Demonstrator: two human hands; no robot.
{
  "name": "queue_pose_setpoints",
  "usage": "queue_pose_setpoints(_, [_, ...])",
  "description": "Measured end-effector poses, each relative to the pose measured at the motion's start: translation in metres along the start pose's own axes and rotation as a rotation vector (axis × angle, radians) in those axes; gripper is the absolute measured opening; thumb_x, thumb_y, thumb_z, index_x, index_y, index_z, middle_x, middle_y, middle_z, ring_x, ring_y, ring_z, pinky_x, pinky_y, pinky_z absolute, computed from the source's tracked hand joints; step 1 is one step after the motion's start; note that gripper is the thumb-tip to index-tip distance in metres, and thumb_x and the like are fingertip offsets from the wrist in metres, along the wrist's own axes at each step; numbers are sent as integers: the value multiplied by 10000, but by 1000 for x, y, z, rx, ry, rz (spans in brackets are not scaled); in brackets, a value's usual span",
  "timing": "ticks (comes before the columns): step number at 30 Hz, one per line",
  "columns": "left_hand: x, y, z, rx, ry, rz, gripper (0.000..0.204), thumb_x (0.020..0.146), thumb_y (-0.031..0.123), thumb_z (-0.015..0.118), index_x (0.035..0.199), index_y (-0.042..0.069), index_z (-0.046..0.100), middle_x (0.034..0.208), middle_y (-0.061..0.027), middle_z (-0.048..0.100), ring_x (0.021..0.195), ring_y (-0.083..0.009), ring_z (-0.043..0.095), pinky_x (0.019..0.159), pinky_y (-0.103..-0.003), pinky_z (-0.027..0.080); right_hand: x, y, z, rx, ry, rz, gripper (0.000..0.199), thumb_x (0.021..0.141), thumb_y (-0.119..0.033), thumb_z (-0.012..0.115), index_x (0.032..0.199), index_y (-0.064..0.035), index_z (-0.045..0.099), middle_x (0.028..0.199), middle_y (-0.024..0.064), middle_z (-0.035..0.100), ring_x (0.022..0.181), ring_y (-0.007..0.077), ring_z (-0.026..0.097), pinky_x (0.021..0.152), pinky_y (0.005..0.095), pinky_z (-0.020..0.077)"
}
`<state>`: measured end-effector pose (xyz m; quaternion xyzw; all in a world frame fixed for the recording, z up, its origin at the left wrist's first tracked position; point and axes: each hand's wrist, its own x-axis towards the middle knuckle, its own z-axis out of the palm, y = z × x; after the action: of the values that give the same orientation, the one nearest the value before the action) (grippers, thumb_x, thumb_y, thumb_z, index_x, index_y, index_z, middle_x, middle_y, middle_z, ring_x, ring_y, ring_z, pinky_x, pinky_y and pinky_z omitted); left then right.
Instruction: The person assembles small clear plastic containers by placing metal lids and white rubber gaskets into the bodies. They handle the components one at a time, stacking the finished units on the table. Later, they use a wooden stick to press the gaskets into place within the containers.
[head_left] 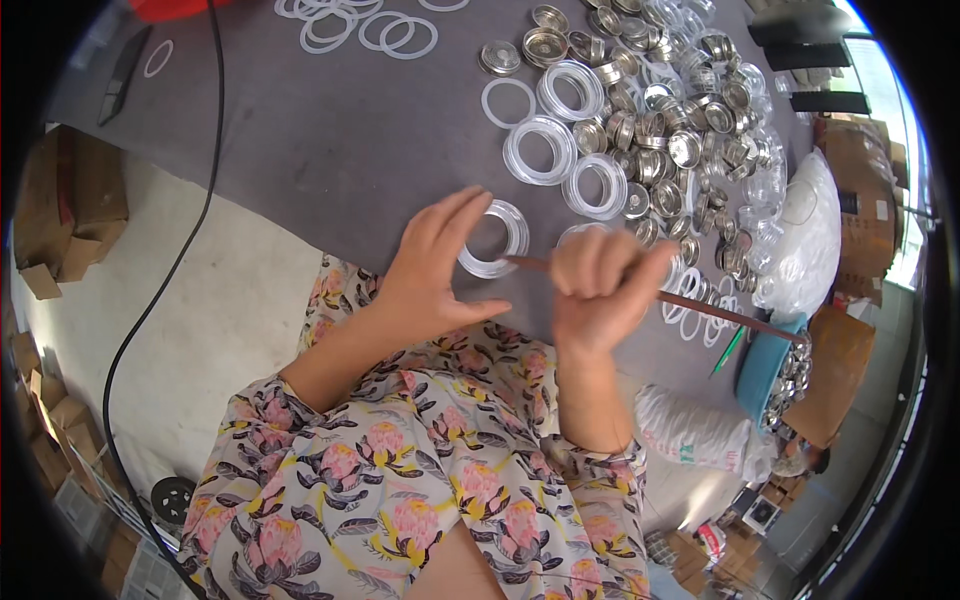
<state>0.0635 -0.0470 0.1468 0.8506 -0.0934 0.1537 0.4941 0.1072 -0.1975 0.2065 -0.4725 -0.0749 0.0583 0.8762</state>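
At the table's near edge lies a clear plastic ring (513, 228) with a raised rim. My left hand (432, 262) is beside it, fingers stretched out and thumb spread, fingertips at its left edge. A thin brown stick (730, 311) is gripped in my right hand (603, 285), whose fingers are curled round it. One end of the stick points at the ring's lower right side; the other reaches out to the right. Behind my right hand another clear ring (580, 232) is partly hidden. Several stacked clear rings (540, 150) lie just beyond.
Many silver metal caps (650, 150) are heaped at the right, beside a white plastic bag (805, 235). Thin flat white rings (408, 37) lie at the back. A blue basin (757, 370) and green tool (729, 352) are at right. A black cable (213, 170) crosses the left.
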Motion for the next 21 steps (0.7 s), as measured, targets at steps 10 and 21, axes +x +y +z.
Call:
queue_pose_setpoints(10, [1,-3,5,74,-82,-1,754,630,254,773,1266,33,432,1206,-130,492,1127,-288,466,970,-433,328,26,36,15,-94,-34,-107,598,1006,-415,243,485,-121,260,434,-5,262,409,122,191,429,282,192])
queue_pose_setpoints(21, [3,-3,7,110,-69,-7,756,620,282,775,1260,53,443,1205,-122,491,1109,-283,472,960,-431,329,0,23,3,121,1,111,575,1011,-367,284,500,-104,280,456,-11,272,409,106,209,406,273,181])
